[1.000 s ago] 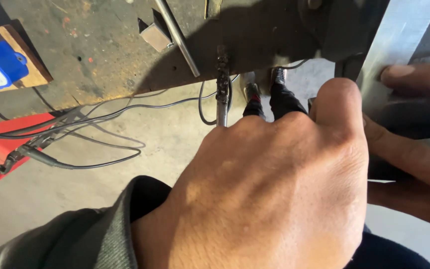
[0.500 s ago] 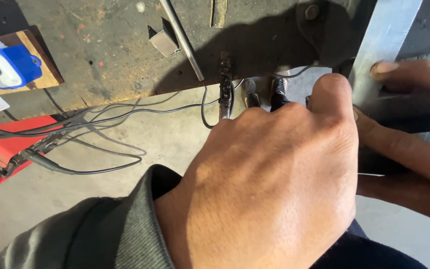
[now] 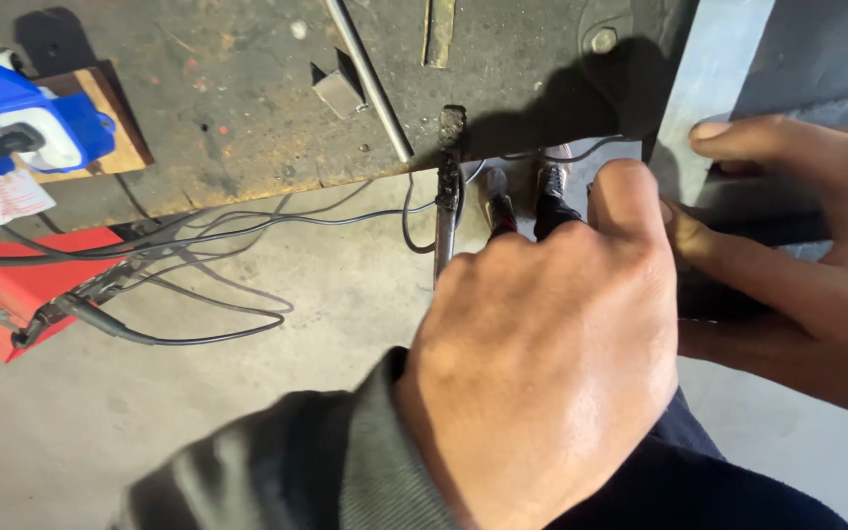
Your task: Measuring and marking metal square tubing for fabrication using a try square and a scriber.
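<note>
Left hand [image 3: 552,363]: fills the lower middle of the frame, back toward the camera, fingers curled under in a fist; what it grips, if anything, is hidden beneath it, so I cannot tell. Its thumb rises beside the metal strip.
Right hand [image 3: 797,255]: right edge of the frame, fingers stretched leftward; the forefinger tip lies on the metal strip, the lower fingers wrap a dark flat piece [image 3: 748,231] below it.
Metal strip [image 3: 714,83]: pale grey flat bar, running from the upper right of the frame down to the two hands, between the left thumb and the right forefinger.
Sleeve [image 3: 287,461]: dark grey, lower left of centre, on the left arm.
Counter [image 3: 228,108]: stained, rusty slab across the top of the frame, its edge running from the left to the centre.
Rod [image 3: 370,83]: thin steel, lying slantwise on the counter, upper centre.
Burnt stick [image 3: 449,182]: blackened, hanging over the counter edge, just above the left knuckles.
Cables [image 3: 198,231]: thin grey, trailing from the counter edge to the left.
Blue plug box [image 3: 26,123]: upper left, on a wooden block.
Red case [image 3: 22,285]: left edge, on the floor.
Floor [image 3: 149,412]: bare concrete, lower left.
Shoes [image 3: 522,206]: dark, just above the left hand.
</note>
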